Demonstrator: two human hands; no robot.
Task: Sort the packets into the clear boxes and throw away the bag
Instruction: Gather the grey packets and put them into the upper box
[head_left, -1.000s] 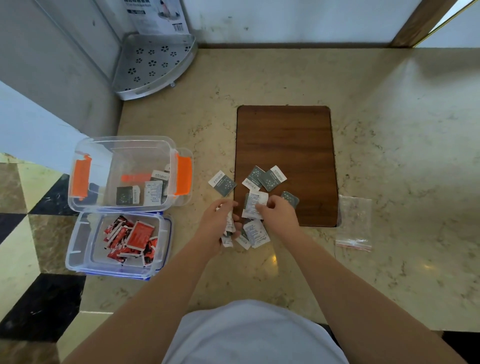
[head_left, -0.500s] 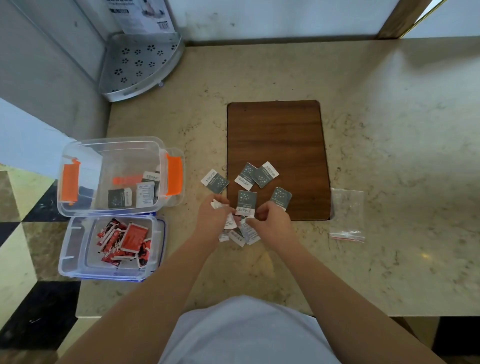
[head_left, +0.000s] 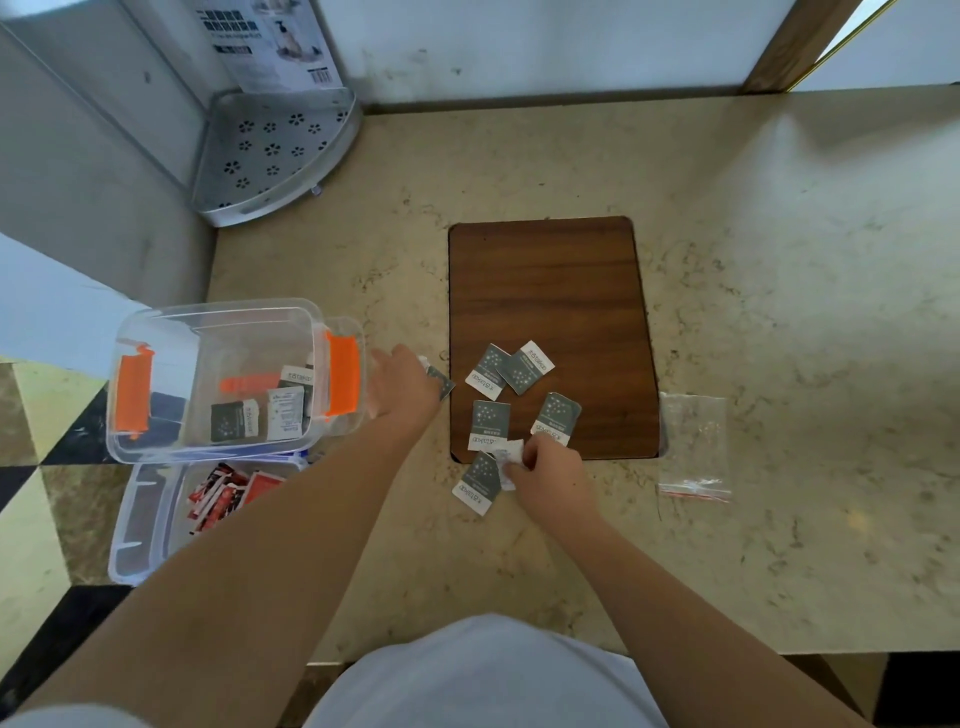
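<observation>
Packets mid-sort on the counter
Left hand (head_left: 402, 387) grips gray packets (head_left: 440, 383) beside the orange-latched box (head_left: 218, 379); right hand (head_left: 550, 470) pinches a white packet (head_left: 508, 457) — 4 lie on the board (head_left: 550, 291), bag (head_left: 693, 447) right.

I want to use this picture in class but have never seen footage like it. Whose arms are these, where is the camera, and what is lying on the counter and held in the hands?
There is no machine: a person wears a camera on the head, looking down at their own arms. The left hand carries grey packets towards the box with orange clips, which already holds a few. The right hand pinches a white packet. More grey packets lie on the wooden board and the counter. A second clear box holds red packets. An empty plastic bag lies on the right.
</observation>
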